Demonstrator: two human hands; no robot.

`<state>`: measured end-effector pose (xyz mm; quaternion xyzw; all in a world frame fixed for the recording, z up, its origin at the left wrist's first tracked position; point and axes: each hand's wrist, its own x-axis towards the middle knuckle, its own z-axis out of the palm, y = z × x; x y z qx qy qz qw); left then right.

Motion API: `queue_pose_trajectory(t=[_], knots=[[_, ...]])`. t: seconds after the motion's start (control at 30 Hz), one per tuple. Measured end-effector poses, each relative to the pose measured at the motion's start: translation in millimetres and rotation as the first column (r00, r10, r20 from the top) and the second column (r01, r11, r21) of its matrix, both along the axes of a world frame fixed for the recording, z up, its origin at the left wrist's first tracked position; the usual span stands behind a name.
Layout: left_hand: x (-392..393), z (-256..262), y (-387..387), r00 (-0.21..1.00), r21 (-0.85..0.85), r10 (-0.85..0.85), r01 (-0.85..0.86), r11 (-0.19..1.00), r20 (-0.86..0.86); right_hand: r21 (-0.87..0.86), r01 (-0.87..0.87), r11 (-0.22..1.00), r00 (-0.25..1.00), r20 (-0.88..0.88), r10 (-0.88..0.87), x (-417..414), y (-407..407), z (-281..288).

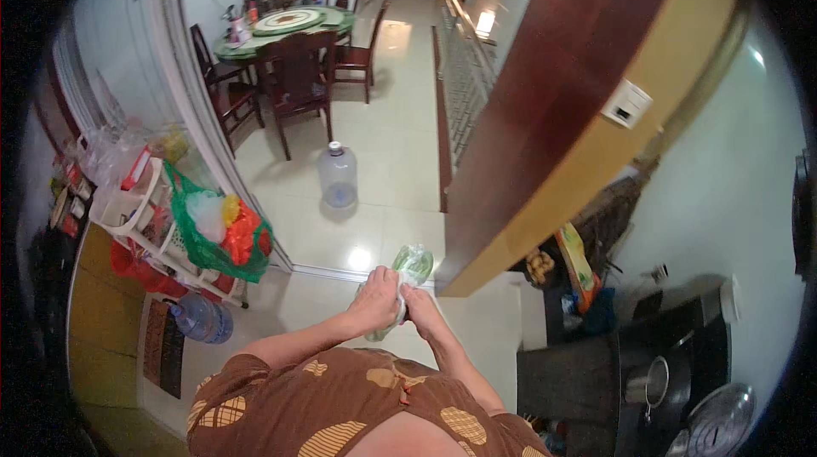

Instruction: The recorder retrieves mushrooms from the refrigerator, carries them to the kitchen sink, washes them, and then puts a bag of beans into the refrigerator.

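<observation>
A bundle of green vegetables in a clear plastic bag [413,263] is in front of my chest. Its far end sticks out past my fingers, and a paler end shows below them. My left hand [379,299] is closed around the middle of the bag, knuckles up. Close beside it, my right hand [418,309] grips the same bag, thumb on top. The two hands nearly touch. My fingers hide the middle of the bundle, so I cannot tell which vegetable it is.
Ahead, beyond a sliding-door track [325,273], a large water bottle [338,179] stands on the tiled floor. To the left are a plastic rack [137,214], a green bag [198,246] and another bottle [203,318]. A wooden doorframe [530,138] and black counter [568,380] are right.
</observation>
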<state>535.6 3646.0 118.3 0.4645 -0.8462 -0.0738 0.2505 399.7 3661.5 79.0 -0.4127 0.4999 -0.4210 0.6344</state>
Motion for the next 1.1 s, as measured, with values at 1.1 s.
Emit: queue_pose_trajectory(t=[1.1], knots=[[-39, 11, -660, 0.275, 0.573, 0.532, 0.611, 0.547, -0.801, -0.077, -0.192, 0.978, 0.981, -0.021, 0.190, -63, -720, 0]])
